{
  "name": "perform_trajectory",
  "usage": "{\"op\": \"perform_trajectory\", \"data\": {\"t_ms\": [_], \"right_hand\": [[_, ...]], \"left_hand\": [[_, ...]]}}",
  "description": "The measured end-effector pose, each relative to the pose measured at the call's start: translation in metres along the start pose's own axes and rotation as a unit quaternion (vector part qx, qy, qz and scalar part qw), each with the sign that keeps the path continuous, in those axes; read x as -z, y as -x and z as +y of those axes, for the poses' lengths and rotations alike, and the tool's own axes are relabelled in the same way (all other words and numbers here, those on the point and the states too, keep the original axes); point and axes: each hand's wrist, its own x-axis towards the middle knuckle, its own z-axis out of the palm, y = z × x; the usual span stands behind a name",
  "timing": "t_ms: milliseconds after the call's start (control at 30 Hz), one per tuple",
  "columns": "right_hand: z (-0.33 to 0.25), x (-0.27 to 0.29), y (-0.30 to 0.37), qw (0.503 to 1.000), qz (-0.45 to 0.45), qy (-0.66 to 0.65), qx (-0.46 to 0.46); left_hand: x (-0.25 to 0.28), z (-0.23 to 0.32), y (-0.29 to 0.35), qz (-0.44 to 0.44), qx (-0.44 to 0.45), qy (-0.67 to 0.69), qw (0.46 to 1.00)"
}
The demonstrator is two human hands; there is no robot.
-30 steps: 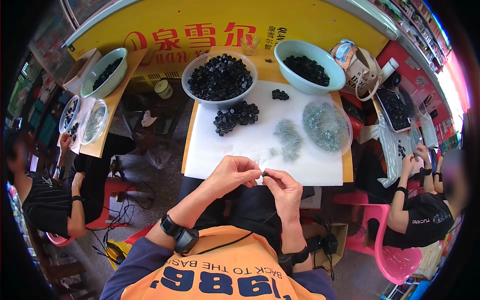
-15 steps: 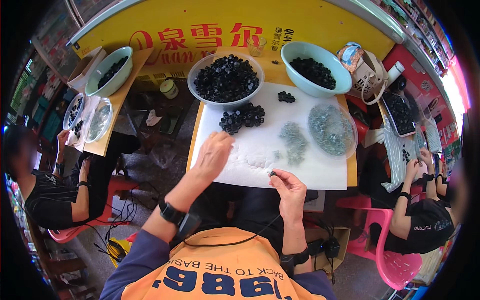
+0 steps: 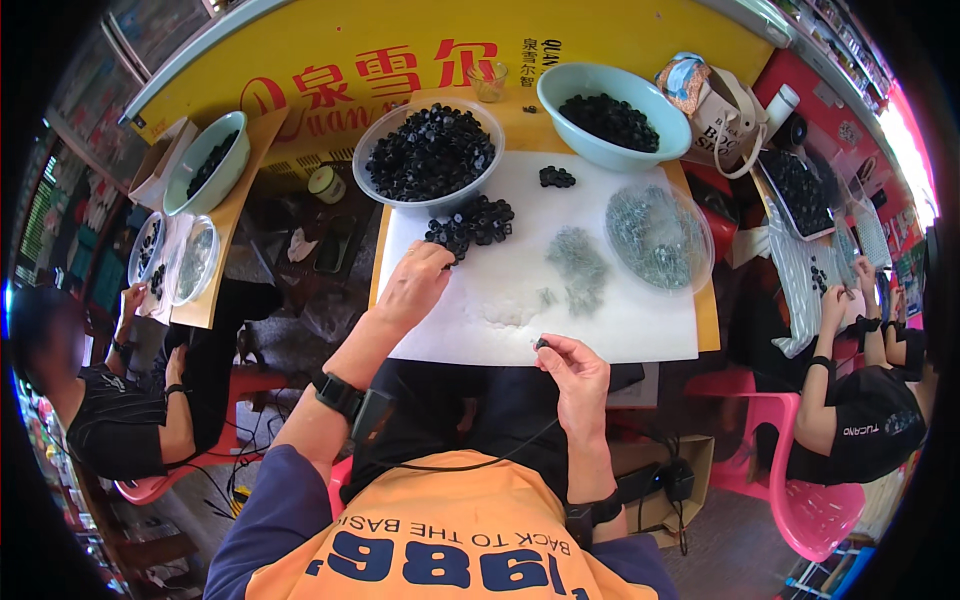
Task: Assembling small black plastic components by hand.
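Observation:
My right hand [image 3: 580, 385] is at the front edge of the white-covered table, its thumb and fingers pinching a small round black part [image 3: 543, 343]. My left hand [image 3: 415, 285] reaches to the near left end of a loose pile of small black parts [image 3: 485, 220]; its bent fingers come together on one at the pile's edge, partly hidden by the fingertips. Behind that pile stands a clear round tub [image 3: 370, 187] heaped with the same parts. Thin pale metal pieces, like pins or screws [image 3: 578, 265], lie scattered right of the middle, beside a clear round tray [image 3: 700, 270] full of them.
A pale green basin [image 3: 560, 125] of black parts stands at the back right, with a small black cluster [image 3: 556, 177] before it. A glass [image 3: 489, 82] is at the far edge. Seated people work at side tables left [image 3: 120, 420] and right [image 3: 850, 410]. A cable crosses my lap.
My left hand has moved forward onto the edge of the black pile. My right hand keeps its black part in nearly the same place. The whole view has shifted slightly.

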Motion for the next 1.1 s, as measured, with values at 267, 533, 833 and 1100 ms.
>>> {"op": "perform_trajectory", "data": {"t_ms": [267, 533, 833, 1100], "right_hand": [[-0.001, 0.002, 0.0, 1.0, -0.001, -0.025, -0.015], [-0.005, -0.011, -0.004, 0.999, -0.039, -0.034, -0.01], [-0.013, -0.027, -0.006, 0.998, -0.061, -0.022, -0.01], [-0.035, -0.052, -0.002, 0.995, -0.075, 0.065, 0.03]], "left_hand": [[-0.01, 0.013, 0.011, 0.048, 0.258, 0.289, 0.921], [-0.015, 0.006, 0.025, 0.056, 0.396, 0.395, 0.827], [0.002, 0.021, 0.028, 0.099, 0.417, 0.659, 0.619], [0.023, 0.072, 0.046, 0.001, 0.442, 0.835, 0.327]]}}
